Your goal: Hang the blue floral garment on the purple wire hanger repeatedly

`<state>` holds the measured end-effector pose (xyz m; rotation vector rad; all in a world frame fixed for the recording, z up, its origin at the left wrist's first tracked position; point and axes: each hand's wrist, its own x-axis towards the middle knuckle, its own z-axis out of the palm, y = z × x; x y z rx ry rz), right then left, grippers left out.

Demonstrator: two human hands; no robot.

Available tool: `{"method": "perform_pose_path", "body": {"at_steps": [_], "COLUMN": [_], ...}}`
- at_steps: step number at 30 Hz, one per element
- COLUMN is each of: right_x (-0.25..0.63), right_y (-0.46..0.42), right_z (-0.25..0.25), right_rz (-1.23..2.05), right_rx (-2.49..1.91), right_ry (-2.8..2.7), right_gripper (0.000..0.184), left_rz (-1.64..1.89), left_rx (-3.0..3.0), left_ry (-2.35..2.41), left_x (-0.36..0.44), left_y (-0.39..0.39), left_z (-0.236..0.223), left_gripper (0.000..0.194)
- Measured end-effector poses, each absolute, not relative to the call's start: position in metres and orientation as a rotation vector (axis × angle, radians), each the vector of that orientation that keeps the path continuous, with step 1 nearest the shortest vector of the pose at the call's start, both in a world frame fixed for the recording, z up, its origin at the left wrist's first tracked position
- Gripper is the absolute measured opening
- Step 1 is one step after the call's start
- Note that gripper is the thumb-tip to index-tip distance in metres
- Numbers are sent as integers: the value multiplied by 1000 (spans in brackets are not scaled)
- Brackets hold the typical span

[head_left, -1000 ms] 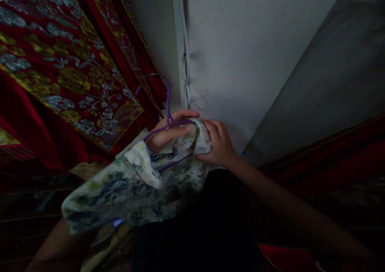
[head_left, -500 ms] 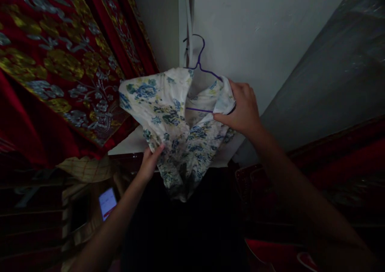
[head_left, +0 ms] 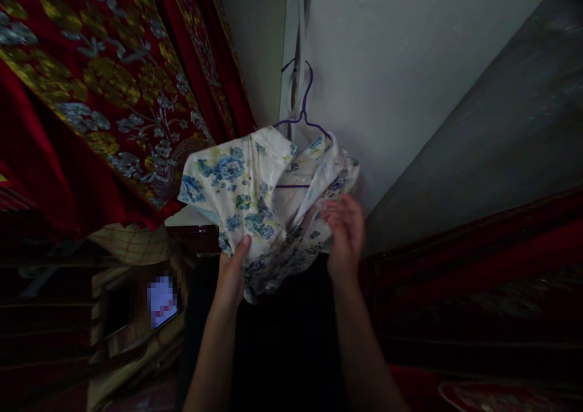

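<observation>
A white short-sleeved shirt with blue, green and yellow flowers hangs on a purple wire hanger. Its front gapes, and the hanger's lower bar shows inside the neck. At the shirt's left side my left hand grips the cloth, thumb on the front and fingers hidden behind. My right hand is raised before the shirt's right front, slightly blurred. Its fingers are loosely bent and apart, with nothing visible in them; whether they touch the cloth is unclear.
Red cloth embroidered in gold and silver hangs at the left. Behind the hanger run a white pipe and a pale wall. A lit phone lies at lower left near a checked cloth. Grey sheeting fills the right.
My right hand has let go of the shirt's collar and come down toward me. The collar's right side now lies unfolded, and my left hand keeps its hold slightly lower.
</observation>
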<state>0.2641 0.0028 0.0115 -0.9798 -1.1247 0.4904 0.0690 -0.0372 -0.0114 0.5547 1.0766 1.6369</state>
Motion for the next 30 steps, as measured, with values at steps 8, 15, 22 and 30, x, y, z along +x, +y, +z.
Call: {"method": "perform_pose_path", "body": {"at_steps": [8, 15, 22, 30], "right_x": [203, 217, 213, 232], "right_y": [-27, -33, -40, -36], "right_z": [-48, -25, -22, -17], "right_rz": [1340, 1257, 1320, 1468], "right_rx": [-955, -1006, -998, -1070], "right_ry": [-1105, -1177, -1187, -1013], "right_gripper": [52, 31, 33, 36], "left_rz": [1481, 1358, 1350, 2043], "left_rx": [475, 410, 493, 1056], "left_ry": [974, 912, 944, 1625], "left_x": [75, 84, 77, 26], "left_y": [-50, -60, -59, -42], "left_z": [-8, -5, -6, -45], "left_gripper": [67, 59, 51, 48]}}
